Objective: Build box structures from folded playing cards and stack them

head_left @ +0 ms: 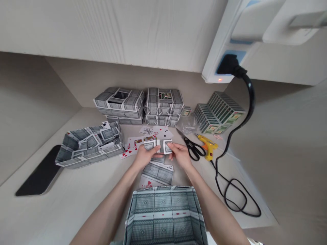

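Between my two hands is a folded playing card (161, 146) with a grey patterned back and white edges. My left hand (146, 154) pinches its left end, thumb on top. At the right end, my right hand (180, 153) grips it with thumb and fingers. Loose playing cards (158, 173) lie under and in front of my hands, some face down. More cards (133, 144) spread face up behind my left hand. Nearest to me stands an open box made of cards (163, 216), between my forearms.
Left are a card-made tray (92, 158) holding folded cards and a dark phone (39, 172). Card-built boxes (120, 102) stand at the back. Black scissors (194, 149) and a yellow glue gun (209, 146) lie right, near a looping black cord (251, 98) and stacked card packs (219, 110).
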A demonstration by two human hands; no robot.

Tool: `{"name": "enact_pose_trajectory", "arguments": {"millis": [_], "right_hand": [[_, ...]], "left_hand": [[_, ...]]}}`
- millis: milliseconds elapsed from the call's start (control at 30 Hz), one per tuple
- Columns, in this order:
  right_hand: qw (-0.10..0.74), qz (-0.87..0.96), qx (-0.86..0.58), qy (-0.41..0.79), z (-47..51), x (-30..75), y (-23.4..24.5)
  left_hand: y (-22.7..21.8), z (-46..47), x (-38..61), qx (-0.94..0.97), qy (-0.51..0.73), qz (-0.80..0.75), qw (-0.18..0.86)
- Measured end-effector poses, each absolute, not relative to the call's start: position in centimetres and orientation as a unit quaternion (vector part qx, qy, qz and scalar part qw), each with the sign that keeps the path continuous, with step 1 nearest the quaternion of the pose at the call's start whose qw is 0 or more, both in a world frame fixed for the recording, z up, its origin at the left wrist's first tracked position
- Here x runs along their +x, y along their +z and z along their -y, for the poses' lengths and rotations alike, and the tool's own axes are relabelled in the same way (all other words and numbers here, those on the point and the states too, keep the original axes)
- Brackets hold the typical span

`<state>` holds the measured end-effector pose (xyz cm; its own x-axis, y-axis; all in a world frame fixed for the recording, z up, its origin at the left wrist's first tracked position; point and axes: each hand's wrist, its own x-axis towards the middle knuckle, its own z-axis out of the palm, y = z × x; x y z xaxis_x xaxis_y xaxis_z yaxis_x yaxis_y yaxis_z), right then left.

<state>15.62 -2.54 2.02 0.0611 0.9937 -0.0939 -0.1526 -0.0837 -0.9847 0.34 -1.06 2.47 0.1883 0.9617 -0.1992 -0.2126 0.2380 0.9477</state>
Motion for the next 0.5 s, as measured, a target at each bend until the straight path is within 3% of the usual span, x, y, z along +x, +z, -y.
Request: {"name": "enact_pose_trajectory", "arguments": {"millis": [333,500], "right_hand": [[0.495,0.574,-0.610,0.231,2.73,15.46,1.24],[0.489,0.581,-0.608,0.231,2.37,15.87,1.01]], "left_hand": [[2.81,1.30,0.51,0.426,0.412,-0.413,0.692],[3.06,1.50,0.84,0.395,0.408,-0.426,0.704]]}}
